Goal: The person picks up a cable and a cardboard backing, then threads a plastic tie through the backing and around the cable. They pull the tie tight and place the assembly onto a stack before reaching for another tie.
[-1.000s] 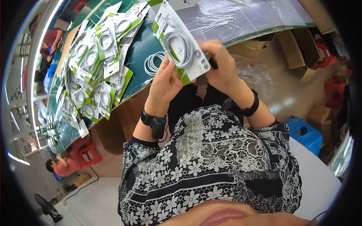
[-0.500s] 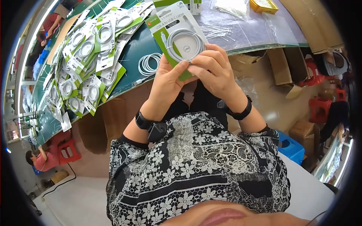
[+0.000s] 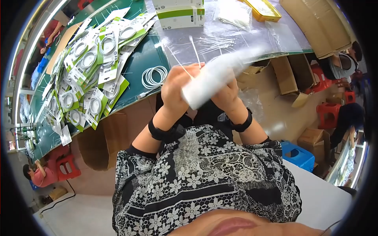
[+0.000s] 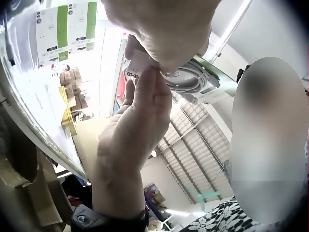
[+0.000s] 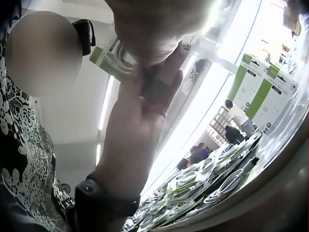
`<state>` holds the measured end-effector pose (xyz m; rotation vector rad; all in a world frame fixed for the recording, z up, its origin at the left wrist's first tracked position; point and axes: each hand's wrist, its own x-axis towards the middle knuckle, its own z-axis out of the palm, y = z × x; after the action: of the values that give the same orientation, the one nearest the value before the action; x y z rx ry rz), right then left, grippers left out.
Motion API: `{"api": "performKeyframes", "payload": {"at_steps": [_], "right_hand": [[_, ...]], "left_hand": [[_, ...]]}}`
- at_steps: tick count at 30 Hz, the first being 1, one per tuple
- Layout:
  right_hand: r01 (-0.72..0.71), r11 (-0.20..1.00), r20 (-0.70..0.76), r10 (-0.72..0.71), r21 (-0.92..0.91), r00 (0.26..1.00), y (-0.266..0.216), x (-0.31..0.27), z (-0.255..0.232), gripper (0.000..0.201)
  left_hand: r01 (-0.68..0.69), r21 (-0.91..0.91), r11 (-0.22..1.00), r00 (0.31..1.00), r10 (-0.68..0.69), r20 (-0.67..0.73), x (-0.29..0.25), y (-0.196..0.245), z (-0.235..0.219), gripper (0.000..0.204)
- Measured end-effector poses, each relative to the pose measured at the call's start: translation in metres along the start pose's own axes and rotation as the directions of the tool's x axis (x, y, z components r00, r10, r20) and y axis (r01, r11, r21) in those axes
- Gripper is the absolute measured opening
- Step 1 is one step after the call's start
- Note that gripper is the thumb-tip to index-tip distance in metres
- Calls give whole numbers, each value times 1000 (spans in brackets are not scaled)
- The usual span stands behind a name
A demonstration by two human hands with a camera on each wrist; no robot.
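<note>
A carded USB cable (image 3: 212, 84), white and motion-blurred in the head view, is held between both hands. My left hand (image 3: 175, 88) grips its left end, and my right hand (image 3: 227, 94) holds it from behind on the right, partly hidden by it. Two thin white cable ties (image 3: 195, 51) stick up beside the left fingers. In the left wrist view the coiled cable (image 4: 193, 79) shows on the card next to the right hand (image 4: 137, 121). A loose coiled white cable (image 3: 153, 78) lies on the green table left of the hands.
A large heap of carded cables (image 3: 90, 63) covers the table's left part. Behind the hands stand green-and-white packs (image 3: 181, 17), scattered cable ties (image 3: 216, 43), a clear bag (image 3: 234, 13) and a yellow tray (image 3: 267, 17). Cardboard boxes (image 3: 287, 74) stand below the table's right edge.
The card faced up with its printed front and cable showing; it has since turned over and swung lower right, blurred. Both hands have turned with it and still hold it.
</note>
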<state>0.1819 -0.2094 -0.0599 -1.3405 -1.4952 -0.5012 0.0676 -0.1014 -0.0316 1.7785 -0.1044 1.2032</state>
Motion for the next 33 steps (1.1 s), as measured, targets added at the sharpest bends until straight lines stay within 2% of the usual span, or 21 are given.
{"api": "performKeyframes", "payload": {"at_steps": [1, 3, 6, 11, 14, 15, 16, 17, 18, 19, 20, 22, 23, 25, 26, 27, 30, 33], "right_hand": [[-80, 996, 13, 79, 33, 997, 1, -4, 3, 27], [-240, 966, 52, 236, 96, 970, 3, -11, 9, 28], [-468, 864, 130, 450, 184, 883, 5, -19, 16, 29], [-423, 878, 101, 411, 222, 906, 8, -18, 17, 28], [-360, 932, 181, 347, 42, 920, 5, -7, 7, 40], [-361, 932, 182, 348, 41, 920, 1, -5, 3, 40], [-502, 821, 203, 460, 273, 864, -5, -4, -2, 43], [-602, 638, 254, 556, 480, 792, -13, -5, -7, 48], [-651, 399, 327, 626, 646, 708, -21, -7, -13, 52], [-642, 126, 416, 664, 756, 621, -28, -9, -19, 57], [-575, -154, 513, 668, 804, 539, -33, -12, -26, 62], [-294, -646, 702, 576, 705, 418, -35, -16, -40, 73], [-292, -644, 700, 581, 707, 415, -27, -30, -46, 73], [-196, -759, 575, 270, 620, 772, 3, -84, -57, 54], [-174, -812, 434, 105, 556, 895, 10, -96, -59, 46], [-172, -812, 432, 107, 558, 896, 10, -95, -58, 46], [-196, -696, 475, 232, 691, 849, 9, -92, -52, 49], [-233, -558, 487, 364, 796, 794, 5, -86, -41, 53]], "left_hand": [[-244, 142, 959, 968, 231, 101, 5, -1, -2, 34], [-255, 148, 956, 966, 244, 88, 6, -4, -1, 33], [-265, 172, 949, 964, 258, 62, 9, -5, -1, 31], [-256, 160, 953, 966, 246, 78, 12, 1, -2, 33], [-238, 152, 959, 970, 228, 77, 15, 3, -3, 33], [-248, 159, 956, 967, 236, 91, 17, 3, -4, 33], [-255, 166, 953, 965, 240, 104, 18, 4, -5, 33], [-259, 173, 950, 963, 241, 117, 18, 6, -7, 34], [-251, 171, 953, 965, 233, 117, 19, 8, -9, 34], [-285, 178, 942, 954, 261, 145, 22, 11, -10, 34], [-321, 183, 929, 941, 291, 172, 26, 14, -11, 34], [-354, 180, 918, 927, 319, 199, 30, 17, -12, 34], [-367, 174, 914, 917, 323, 234, 32, 18, -13, 33], [-395, 162, 904, 892, 335, 304, 35, 21, -15, 33], [-397, 158, 904, 890, 336, 308, 36, 23, -14, 33], [-388, 152, 909, 892, 328, 311, 37, 26, -14, 34], [-365, 140, 920, 897, 308, 317, 38, 27, -12, 35], [-433, 150, 889, 866, 363, 344, 39, 24, -14, 35]]}}
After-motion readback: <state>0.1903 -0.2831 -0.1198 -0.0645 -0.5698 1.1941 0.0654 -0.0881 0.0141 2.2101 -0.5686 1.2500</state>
